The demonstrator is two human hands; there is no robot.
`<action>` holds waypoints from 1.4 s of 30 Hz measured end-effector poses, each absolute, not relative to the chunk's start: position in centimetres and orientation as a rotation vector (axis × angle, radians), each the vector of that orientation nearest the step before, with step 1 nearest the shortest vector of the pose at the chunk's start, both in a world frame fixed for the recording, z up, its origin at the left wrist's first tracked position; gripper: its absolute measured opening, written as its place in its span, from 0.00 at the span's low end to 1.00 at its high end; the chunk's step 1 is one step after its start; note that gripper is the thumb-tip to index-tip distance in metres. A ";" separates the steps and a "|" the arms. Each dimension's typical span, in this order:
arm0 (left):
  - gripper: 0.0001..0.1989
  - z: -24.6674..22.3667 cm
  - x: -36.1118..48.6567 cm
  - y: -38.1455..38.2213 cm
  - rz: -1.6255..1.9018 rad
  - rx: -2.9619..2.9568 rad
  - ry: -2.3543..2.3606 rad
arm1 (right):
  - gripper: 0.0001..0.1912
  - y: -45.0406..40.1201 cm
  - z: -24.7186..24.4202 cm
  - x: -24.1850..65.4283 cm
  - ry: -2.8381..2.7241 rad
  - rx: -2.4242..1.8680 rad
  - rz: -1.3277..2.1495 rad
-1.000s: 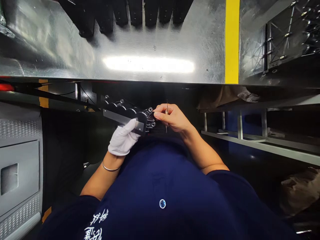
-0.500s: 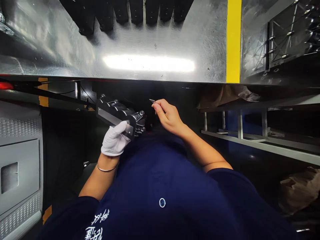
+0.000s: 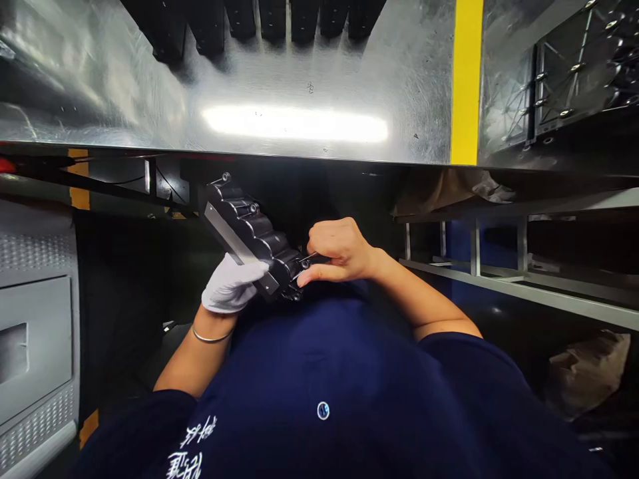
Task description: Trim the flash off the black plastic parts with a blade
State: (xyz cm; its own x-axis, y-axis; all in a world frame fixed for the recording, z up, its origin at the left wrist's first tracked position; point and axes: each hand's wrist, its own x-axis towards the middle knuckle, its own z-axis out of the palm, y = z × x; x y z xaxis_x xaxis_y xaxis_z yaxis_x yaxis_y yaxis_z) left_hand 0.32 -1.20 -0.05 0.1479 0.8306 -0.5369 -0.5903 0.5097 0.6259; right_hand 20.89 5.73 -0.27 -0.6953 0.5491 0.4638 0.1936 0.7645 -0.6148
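Observation:
My left hand [image 3: 230, 285], in a white glove, grips a long black ribbed plastic part [image 3: 248, 234] with small metal-ringed bosses along it and a flat grey face. The part is tilted, its far end up and to the left. My bare right hand [image 3: 337, 251] is closed around a thin metal blade tool [image 3: 308, 259], whose tip touches the near end of the part. Both hands are just below the front edge of the shiny metal table [image 3: 299, 86], close to my dark blue shirt.
A row of black parts [image 3: 259, 23] lies at the table's far side. A yellow stripe [image 3: 466, 80] runs down its right part, beside a black lattice panel [image 3: 579, 66]. Grey shelf rails [image 3: 499, 279] sit at right, a grey cabinet [image 3: 34, 332] at left.
The part's far end has swung upward, tilting it more steeply. My right hand, lifted away from the part half a second ago, has come back down with the blade against its near end.

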 end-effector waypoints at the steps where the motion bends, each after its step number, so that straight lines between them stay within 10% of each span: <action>1: 0.15 0.0 0.5 -1.2 1.059 0.274 0.996 | 0.31 5.7 -0.3 20.9 -2.298 -0.553 0.649; 42: 0.08 1.0 2.3 -1.1 1.012 -0.152 1.112 | 0.26 8.6 0.9 23.3 -2.514 -0.673 0.804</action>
State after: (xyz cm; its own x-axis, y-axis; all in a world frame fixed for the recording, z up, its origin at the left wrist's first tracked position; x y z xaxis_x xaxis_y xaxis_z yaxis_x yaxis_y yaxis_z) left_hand 2.25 -1.11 0.95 0.0691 0.5990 -0.7978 -0.7383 0.5685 0.3629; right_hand 23.26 8.57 0.93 -0.7970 0.5563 0.2352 0.3167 0.7165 -0.6215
